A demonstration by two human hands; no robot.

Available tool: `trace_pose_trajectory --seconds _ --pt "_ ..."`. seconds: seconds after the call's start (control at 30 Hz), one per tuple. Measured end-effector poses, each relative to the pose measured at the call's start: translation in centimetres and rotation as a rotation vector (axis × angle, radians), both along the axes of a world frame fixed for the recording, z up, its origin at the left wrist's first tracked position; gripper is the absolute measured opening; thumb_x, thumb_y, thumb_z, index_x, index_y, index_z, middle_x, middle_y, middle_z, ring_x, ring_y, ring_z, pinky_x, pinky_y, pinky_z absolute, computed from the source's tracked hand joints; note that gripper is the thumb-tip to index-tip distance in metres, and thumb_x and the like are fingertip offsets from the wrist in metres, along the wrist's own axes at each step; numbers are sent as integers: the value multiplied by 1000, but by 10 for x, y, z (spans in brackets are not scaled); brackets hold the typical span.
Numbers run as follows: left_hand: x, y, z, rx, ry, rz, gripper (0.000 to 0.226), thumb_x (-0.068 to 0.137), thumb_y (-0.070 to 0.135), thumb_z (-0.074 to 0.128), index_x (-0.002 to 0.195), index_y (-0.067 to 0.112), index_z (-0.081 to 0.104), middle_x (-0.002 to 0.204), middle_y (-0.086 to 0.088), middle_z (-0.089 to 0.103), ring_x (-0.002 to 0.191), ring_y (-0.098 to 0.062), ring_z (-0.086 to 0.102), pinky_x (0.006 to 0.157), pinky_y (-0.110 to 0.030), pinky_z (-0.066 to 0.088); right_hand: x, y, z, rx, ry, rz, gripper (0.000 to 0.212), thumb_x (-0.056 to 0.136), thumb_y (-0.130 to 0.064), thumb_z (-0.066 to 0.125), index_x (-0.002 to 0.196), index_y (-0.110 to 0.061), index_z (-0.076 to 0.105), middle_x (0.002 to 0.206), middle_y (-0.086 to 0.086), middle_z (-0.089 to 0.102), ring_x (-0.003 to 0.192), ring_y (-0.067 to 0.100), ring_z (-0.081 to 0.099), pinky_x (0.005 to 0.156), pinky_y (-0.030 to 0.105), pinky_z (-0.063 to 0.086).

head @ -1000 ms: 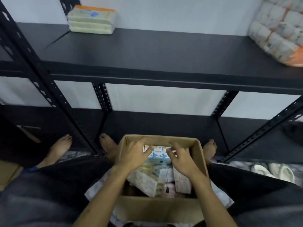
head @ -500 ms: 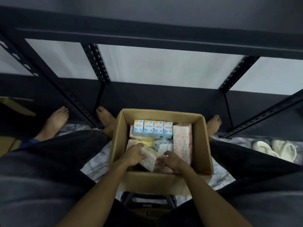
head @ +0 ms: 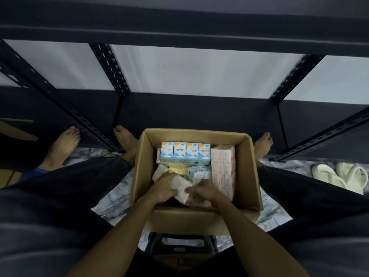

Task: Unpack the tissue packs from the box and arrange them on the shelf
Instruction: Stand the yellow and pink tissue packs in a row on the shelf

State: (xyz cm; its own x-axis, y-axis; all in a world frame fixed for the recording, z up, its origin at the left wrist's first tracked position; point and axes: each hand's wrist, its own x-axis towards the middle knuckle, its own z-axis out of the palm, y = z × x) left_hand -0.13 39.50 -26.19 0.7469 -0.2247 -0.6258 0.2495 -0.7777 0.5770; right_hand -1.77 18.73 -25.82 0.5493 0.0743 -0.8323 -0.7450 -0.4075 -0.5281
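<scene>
- A person seated on the floor reaches both arms into an open cardboard box (head: pixel 247 170) set between the legs, directly in front of a black metal shelf (head: pixel 179 31).
- The left hand (head: pixel 162 189) curls over a whitish tissue pack (head: pixel 180 186) near the front of the box, its fingers wrapped around the pack's near edge.
- The right hand (head: pixel 202 193) sits just beside it, fingers bent and pinching the same pack's lower corner; the two hands almost touch.
- A row of blue-and-white mini tissue packs (head: pixel 185 152) stands upright along the far wall of the box.
- A stack of orange-and-white tissue packs (head: pixel 223 168) fills the right side, leaning against the wall.
- A yellow pack (head: pixel 178 170) and a small blue-and-white pack (head: pixel 197 173) lie loosely in the middle, partly covered by the hands.
- The box rests on a marble-patterned sheet (head: pixel 117 198) spread on the floor.
- Bare feet show beside the box, one foot (head: pixel 126 140) touching its left wall.
- Another bare foot (head: pixel 63 144) stands further left, by a shelf upright.
- Pale slippers (head: pixel 339 174) lie on the floor at far right.
- A dark stool handle (head: pixel 180 241) shows at the box's near side.
</scene>
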Motion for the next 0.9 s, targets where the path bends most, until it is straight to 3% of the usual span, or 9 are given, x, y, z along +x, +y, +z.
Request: trace_pose_trajectory --seconds 0.07,0.17,0.23,0.33,0.47,0.67,0.8,0.9 --pt "3 2 2 49 -12 -38 88 83 52 76 157 33 32 169 2 15 155 -21 12 125 -39 18 1 -20 -1 129 140 -133 61 65 -41 92 104 -1 67 87 17 75 68 26 70 67 40 60" --pt "15 2 4 101 -13 -283 112 69 75 74 160 41 19 170 9 1 156 -17 -8 126 -48 1 3 -39 -3 211 270 -91 71 65 -48 91 110 -1 63 95 21 75 79 30 74 70 35 58" --pt "15 1 -1 127 1 -405 112 72 68 77 161 40 15 171 7 3 157 -16 -3 126 -45 1 9 -38 -3 113 223 -81 68 69 -53 87 105 1 66 92 21 75 78 32 74 69 36 61" --pt "8 0 -15 160 -95 -364 100 81 53 79 160 37 19 169 2 17 154 -21 15 125 -42 12 13 -37 4 -244 -44 -19 58 86 -55 71 108 -1 68 100 16 73 86 28 69 66 30 53" --pt "16 -3 -21 157 -157 -355 90 83 48 77 158 36 28 166 1 27 151 -24 25 124 -42 17 16 -53 17 -597 -154 -162 57 94 -41 60 136 -5 47 131 16 57 116 35 58 92 43 51" --pt "28 -1 -15 107 -166 -262 78 79 45 82 149 36 48 154 0 48 143 -25 41 117 -36 32 15 -48 4 -584 -222 -184 70 99 -30 56 156 -9 20 146 21 45 129 41 50 103 49 44" --pt "40 -4 0 186 -79 -306 64 85 54 74 143 38 56 147 -1 57 133 -28 50 97 -32 41 22 -63 -3 -473 -320 -155 58 97 -36 58 148 -15 38 135 17 52 120 36 56 101 52 48" --pt "37 -5 -2 120 50 -230 68 84 51 76 146 34 53 147 1 56 131 -25 52 90 -29 41 23 -84 -19 -378 -333 -135 50 87 -57 57 117 -17 64 104 10 70 103 32 66 89 55 56"
